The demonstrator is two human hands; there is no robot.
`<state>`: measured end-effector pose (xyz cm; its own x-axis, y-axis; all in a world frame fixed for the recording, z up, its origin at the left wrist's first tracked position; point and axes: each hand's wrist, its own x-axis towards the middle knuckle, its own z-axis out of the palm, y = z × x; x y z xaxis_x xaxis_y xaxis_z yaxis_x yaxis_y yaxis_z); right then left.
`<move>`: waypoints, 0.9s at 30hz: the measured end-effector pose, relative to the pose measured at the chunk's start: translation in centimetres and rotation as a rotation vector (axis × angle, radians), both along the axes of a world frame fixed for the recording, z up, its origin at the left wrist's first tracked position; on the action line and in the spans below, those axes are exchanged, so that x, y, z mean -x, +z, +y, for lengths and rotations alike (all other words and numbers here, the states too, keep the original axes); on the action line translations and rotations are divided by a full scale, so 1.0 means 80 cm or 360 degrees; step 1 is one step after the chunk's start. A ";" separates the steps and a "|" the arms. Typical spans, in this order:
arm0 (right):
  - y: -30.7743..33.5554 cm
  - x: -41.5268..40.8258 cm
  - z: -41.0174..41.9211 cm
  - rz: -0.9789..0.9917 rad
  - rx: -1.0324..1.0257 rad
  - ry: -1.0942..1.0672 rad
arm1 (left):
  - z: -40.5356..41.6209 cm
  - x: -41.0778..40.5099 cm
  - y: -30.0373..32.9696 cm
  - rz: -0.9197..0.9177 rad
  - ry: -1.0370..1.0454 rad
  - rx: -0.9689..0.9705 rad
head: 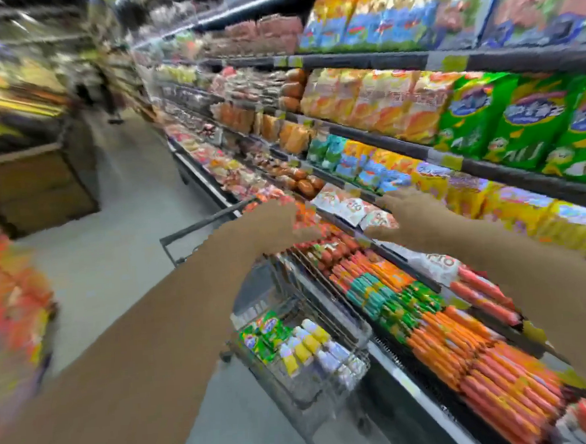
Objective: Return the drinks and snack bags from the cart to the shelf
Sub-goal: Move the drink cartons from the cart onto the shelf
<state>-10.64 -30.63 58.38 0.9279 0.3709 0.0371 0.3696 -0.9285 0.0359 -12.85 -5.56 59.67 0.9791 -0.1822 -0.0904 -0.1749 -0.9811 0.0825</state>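
A wire shopping cart (339, 325) stands against the shelf base, holding green snack bags (264, 333) and several small drink bottles (313, 344) with yellow and white labels. Both my arms reach forward over the cart toward the shelf. My left hand (278, 222) is near packs of red and orange snacks (304, 212) on the lower shelf; blur hides whether it grips one. My right hand (407, 211) is at white and red bags (349, 204) on the shelf edge, with fingers spread.
Long shelves (395, 59) packed with snack bags run along the right. Rows of orange and green sausage packs (439, 329) fill the bottom tier. A wooden display stand (39, 189) sits left of the aisle. A person (109, 95) stands far down the grey floor.
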 end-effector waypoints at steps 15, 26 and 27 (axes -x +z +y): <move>-0.123 -0.144 0.275 0.0227 0.0024 0.0502 | 0.238 -0.076 -0.139 0.0270 0.0486 0.0010; -0.318 -0.298 0.281 0.0478 0.0182 0.0749 | 0.188 -0.179 -0.315 0.0551 0.0636 0.0042; -0.342 -0.306 0.279 0.0533 0.0194 0.0751 | 0.179 -0.187 -0.337 0.0586 0.0647 0.0068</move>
<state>13.83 -8.34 31.04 0.6153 0.7297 -0.2983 0.7514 -0.6573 -0.0580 2.08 8.78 32.72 0.8763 0.1932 -0.4413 0.2654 -0.9581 0.1076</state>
